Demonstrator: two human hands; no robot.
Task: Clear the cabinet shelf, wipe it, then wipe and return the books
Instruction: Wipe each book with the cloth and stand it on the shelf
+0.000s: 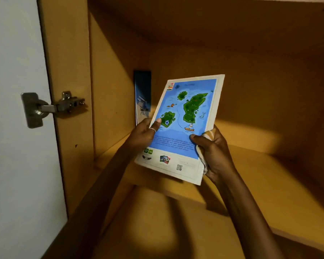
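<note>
Nothing readable here, honestly

The book (183,126) held between the left hand (144,135) and the right hand (213,154) has a block of print under its island map, just left of the right thumb, but it's all blur. There's a QR code near the bottom edge, below the right hand's thumb, plus a few small logos below the left hand, none legible. The dark book (142,94) standing past the left hand shows no words either.
</note>
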